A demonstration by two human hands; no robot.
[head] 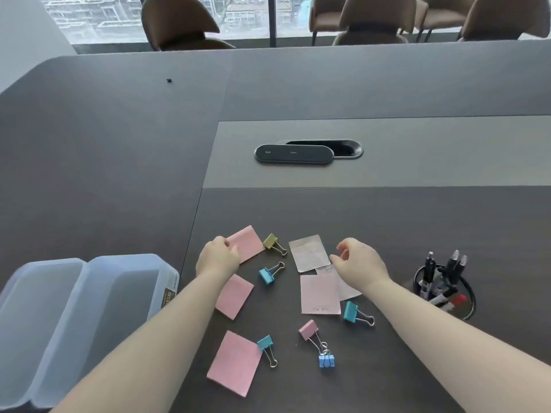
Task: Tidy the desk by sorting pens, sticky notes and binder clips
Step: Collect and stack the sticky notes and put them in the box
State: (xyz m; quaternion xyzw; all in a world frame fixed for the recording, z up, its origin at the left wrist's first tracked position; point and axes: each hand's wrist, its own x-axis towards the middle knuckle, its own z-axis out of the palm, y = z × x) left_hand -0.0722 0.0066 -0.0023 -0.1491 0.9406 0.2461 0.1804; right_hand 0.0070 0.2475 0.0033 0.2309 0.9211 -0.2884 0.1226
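Pink sticky pads and pale notes lie scattered on the dark desk. My left hand [217,257] rests on the near corner of the far pink sticky pad [249,242]; whether it grips the pad is unclear. My right hand [359,263] hovers with fingers curled and apart over a pale note [308,253] and a small white note [326,269]. Two more pink pads [234,296] [234,363] and a pale pink note [319,295] lie nearer me. Several binder clips are spread around: yellow [272,242], blue [268,274], teal [351,311], pink [310,330].
A translucent two-compartment plastic bin [86,317] stands at the near left. A black mesh pen cup [444,290] with several pens stands at the right. A black oval device [293,154] sits by a cable slot mid-desk. Brown chairs line the far side.
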